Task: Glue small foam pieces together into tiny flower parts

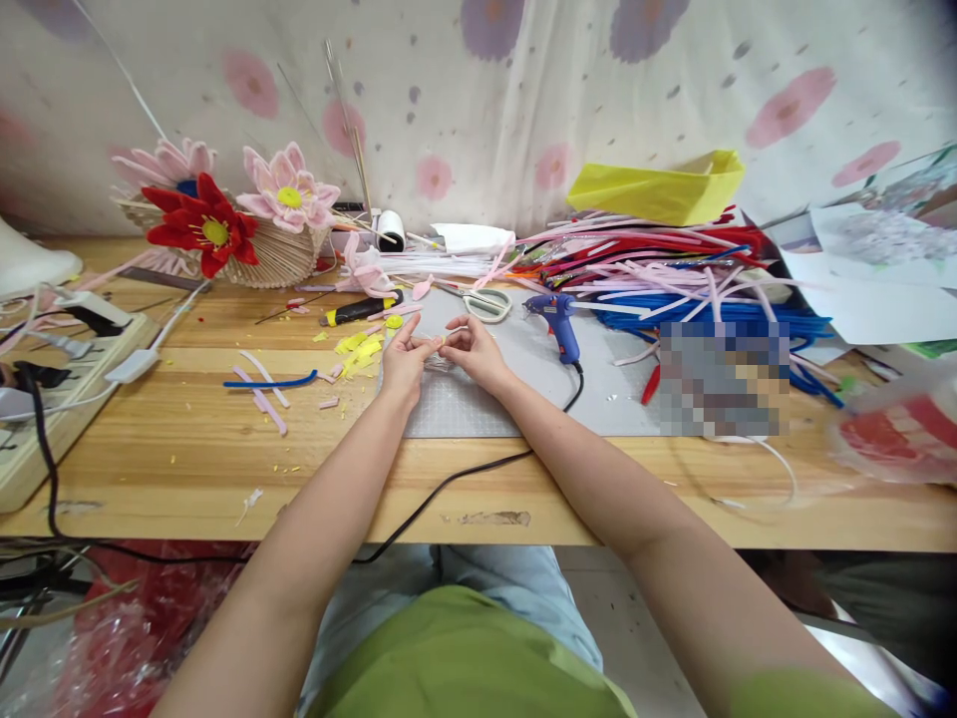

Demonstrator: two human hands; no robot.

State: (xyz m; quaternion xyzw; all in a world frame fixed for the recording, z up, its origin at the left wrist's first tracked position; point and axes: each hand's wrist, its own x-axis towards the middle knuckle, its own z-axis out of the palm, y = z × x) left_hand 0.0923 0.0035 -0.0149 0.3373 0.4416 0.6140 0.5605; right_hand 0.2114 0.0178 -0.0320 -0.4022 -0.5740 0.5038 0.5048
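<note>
My left hand (405, 357) and my right hand (474, 351) meet over a grey cutting mat (464, 404), fingertips pinched together on a small pale pink pipe-cleaner piece (438, 346). The piece is tiny and mostly hidden by my fingers. Yellow scraps (359, 349) lie just left of my left hand. White-handled scissors (484, 303) rest behind my hands, and a blue glue gun (557, 321) lies on the mat to the right.
A fan-shaped holder with red and pink pipe-cleaner flowers (224, 224) stands at the back left. A heap of coloured pipe cleaners (658, 269) fills the back right. A power strip (67, 379) sits left; the glue gun's black cord (449, 479) crosses the table's front edge.
</note>
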